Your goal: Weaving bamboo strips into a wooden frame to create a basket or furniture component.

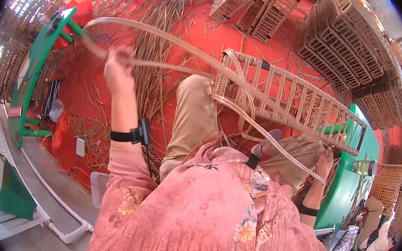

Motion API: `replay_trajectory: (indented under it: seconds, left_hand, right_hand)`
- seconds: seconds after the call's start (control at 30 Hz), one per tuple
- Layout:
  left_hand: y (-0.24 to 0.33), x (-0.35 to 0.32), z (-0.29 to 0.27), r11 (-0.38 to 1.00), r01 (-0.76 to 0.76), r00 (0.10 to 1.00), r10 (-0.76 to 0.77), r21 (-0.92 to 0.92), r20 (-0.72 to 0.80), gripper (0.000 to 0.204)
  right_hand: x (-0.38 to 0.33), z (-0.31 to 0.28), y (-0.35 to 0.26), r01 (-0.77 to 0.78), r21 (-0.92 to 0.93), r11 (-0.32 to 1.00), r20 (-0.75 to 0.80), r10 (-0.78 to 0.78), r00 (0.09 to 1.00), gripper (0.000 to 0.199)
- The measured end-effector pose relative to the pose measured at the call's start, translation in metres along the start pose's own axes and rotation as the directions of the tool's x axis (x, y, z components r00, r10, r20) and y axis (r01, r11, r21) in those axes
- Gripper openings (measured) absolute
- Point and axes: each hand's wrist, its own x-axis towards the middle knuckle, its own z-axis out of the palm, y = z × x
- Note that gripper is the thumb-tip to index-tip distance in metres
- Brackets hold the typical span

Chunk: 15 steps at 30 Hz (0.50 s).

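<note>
My left hand [119, 70] is raised at the upper left, slightly blurred, its fingers closed on a long pale cane strip [170, 66]. The strip bends back in a wide loop beyond the hand and runs across a slatted woven cane frame [225, 76]. That frame slants over my right knee, its far end near a green bench. More pale strands [260, 128] hang from the frame's near end and curve toward my right hand [323, 162]. My right hand is low beside the frame's lower edge. Its fingers are partly hidden, so its grip is unclear.
Loose cane strips [152, 37] and scraps cover the red floor. Stacked woven frames [343, 37] stand at the upper right. A green bench [345, 193] at right carries a glass jar [364, 168]; another green bench [39, 59] is at left. A white pipe [70, 235] edges the lower left.
</note>
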Motion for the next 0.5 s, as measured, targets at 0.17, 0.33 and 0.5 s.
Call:
replay_trajectory:
  seconds: [0.17, 0.33, 0.5]
  left_hand:
    - [-0.1, -0.002, -0.155, 0.776, 0.63, 0.776, -0.628, 0.023, -0.055, 0.066]
    - [-0.043, -0.101, -0.037, 0.792, 0.097, 0.895, -0.334, 0.603, 0.294, 0.044]
    - [-0.014, -0.135, 0.104, 0.415, -0.853, 0.482, 0.397, 0.316, 0.781, 0.019]
  right_hand:
    - [-0.019, 0.025, -0.008, 0.024, -0.148, 0.989, 0.027, -0.021, 0.999, 0.054]
    - [-0.035, 0.04, -0.029, 0.232, -0.762, 0.605, 0.105, -0.238, 0.966, 0.058]
    - [-0.056, 0.063, -0.025, 0.188, -0.914, 0.359, 0.034, -0.394, 0.918, 0.058]
